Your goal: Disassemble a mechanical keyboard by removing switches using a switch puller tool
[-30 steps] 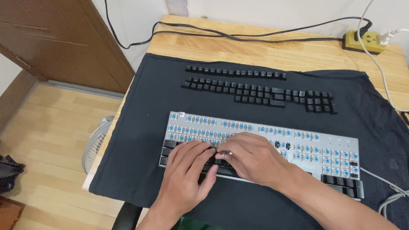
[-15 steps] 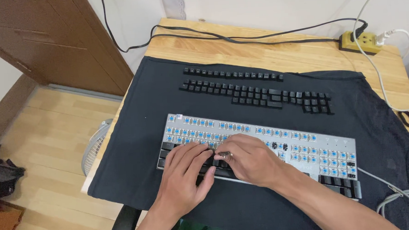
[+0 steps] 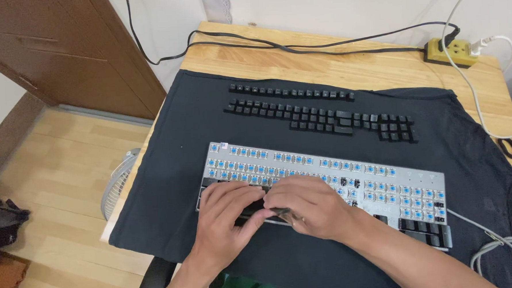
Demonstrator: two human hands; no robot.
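A silver keyboard (image 3: 384,176) with bare blue switches lies on a black cloth (image 3: 171,182). A few black keycaps remain at its front left (image 3: 210,181) and front right (image 3: 426,230). My left hand (image 3: 224,217) lies over the front-left keys, its fingers and thumb pinching a long black keycap (image 3: 252,210) at the front edge. My right hand (image 3: 313,205) touches the left one and grips a thin metal tool (image 3: 286,213) by the same keycap. Removed black keycaps (image 3: 324,115) sit in rows on the cloth behind the keyboard.
The cloth covers a wooden table (image 3: 350,65). Black cables (image 3: 297,44) run along the back to a yellow power strip (image 3: 452,52) at the back right. The keyboard's grey cable (image 3: 496,246) trails off to the right. A fan (image 3: 119,181) stands on the floor at the left.
Both hands have slid toward the keyboard's front edge. The left fingers have curled around the long black keycap, and more blue switches show behind the hands.
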